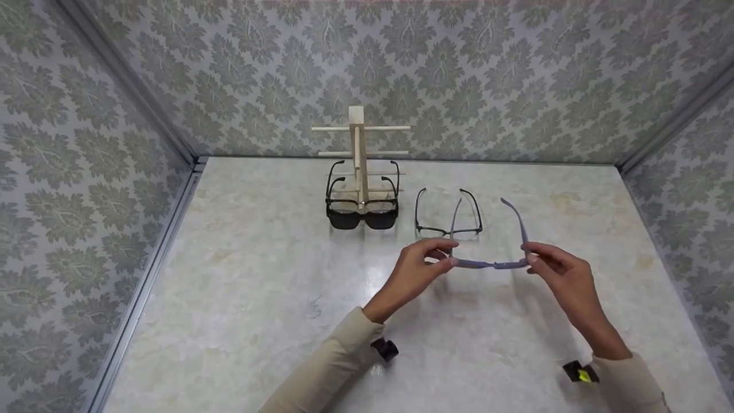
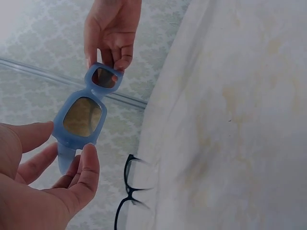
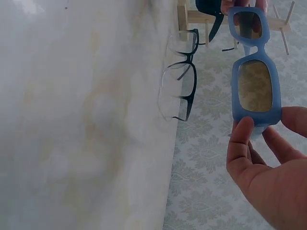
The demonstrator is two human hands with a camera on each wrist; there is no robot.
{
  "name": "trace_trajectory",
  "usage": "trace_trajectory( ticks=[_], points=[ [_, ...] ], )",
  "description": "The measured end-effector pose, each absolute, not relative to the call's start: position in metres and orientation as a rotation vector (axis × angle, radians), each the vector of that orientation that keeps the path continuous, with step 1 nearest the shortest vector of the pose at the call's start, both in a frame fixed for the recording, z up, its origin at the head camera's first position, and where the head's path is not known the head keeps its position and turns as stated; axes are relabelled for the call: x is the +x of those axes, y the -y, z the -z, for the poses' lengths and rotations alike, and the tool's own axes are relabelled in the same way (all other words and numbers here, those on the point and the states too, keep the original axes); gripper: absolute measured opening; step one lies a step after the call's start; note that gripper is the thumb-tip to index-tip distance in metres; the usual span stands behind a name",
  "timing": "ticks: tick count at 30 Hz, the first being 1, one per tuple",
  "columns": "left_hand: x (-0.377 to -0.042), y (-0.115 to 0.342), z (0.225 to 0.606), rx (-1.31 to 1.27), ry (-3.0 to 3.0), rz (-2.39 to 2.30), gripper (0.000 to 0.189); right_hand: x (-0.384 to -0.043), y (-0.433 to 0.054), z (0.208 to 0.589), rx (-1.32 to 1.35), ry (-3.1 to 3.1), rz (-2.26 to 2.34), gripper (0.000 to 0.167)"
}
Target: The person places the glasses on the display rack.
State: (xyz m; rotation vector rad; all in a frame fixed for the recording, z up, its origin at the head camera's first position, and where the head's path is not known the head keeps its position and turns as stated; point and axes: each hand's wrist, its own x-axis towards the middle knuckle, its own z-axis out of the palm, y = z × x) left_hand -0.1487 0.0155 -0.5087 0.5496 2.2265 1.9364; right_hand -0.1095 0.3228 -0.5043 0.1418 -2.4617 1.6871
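Bridging left fingers (image 2: 89,172) and right fingers (image 3: 241,143): blue sunglasses (image 3: 255,86).

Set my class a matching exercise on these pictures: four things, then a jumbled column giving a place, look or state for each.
Column one
1. Stand
2. Black-lensed sunglasses
3. Blue glasses
4. Back wall

Column two
A. Held by left hand and right hand
B. Leaf-patterned
C. Made of pale wood
D. Resting on the stand

Pairs: 1-C, 2-D, 3-A, 4-B
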Motion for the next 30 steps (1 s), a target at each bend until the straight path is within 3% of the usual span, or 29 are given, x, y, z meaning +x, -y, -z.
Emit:
trace_trajectory(
  ticks=[30],
  points=[
    [-0.148,0.065,0.475,0.457,-2.282,-1.946,0.033,-0.130,-0.253,0.477,0.320,2.409,-1.899,0.037]
  ],
)
